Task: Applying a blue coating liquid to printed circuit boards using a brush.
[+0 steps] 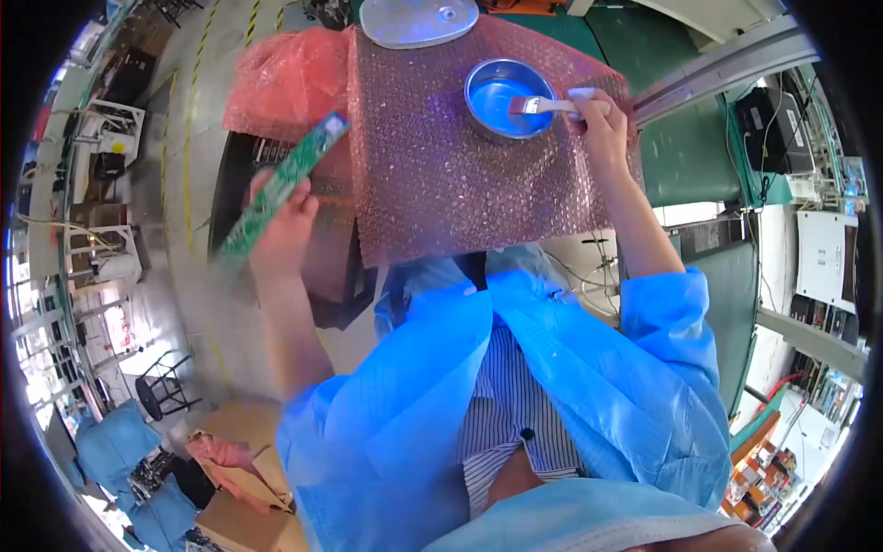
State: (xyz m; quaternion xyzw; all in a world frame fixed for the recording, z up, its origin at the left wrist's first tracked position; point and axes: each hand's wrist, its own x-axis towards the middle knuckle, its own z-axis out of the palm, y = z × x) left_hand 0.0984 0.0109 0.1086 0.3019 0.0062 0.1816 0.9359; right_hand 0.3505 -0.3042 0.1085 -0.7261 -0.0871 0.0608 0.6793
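My left hand (283, 221) is closed round a long, narrow green circuit board (280, 189), held tilted in the air off the left side of the work surface. In my right hand (602, 133) is a flat brush (543, 106) with a pale handle, its bristle end over the inside of a round metal bowl (471, 109). Bluish liquid (497, 92) shows in the bowl. Whether the bristles touch it I cannot tell. Beneath the bowl lies pink bubble wrap (441, 184).
An oval metal lid or plate (414, 28) lies at the far edge of the bubble wrap. More pink bubble wrap (290, 78) bunches at the far left. A metal rail (717, 74) runs along the right, beside a green surface (685, 152). Cardboard boxes (248, 520) stand at the lower left.
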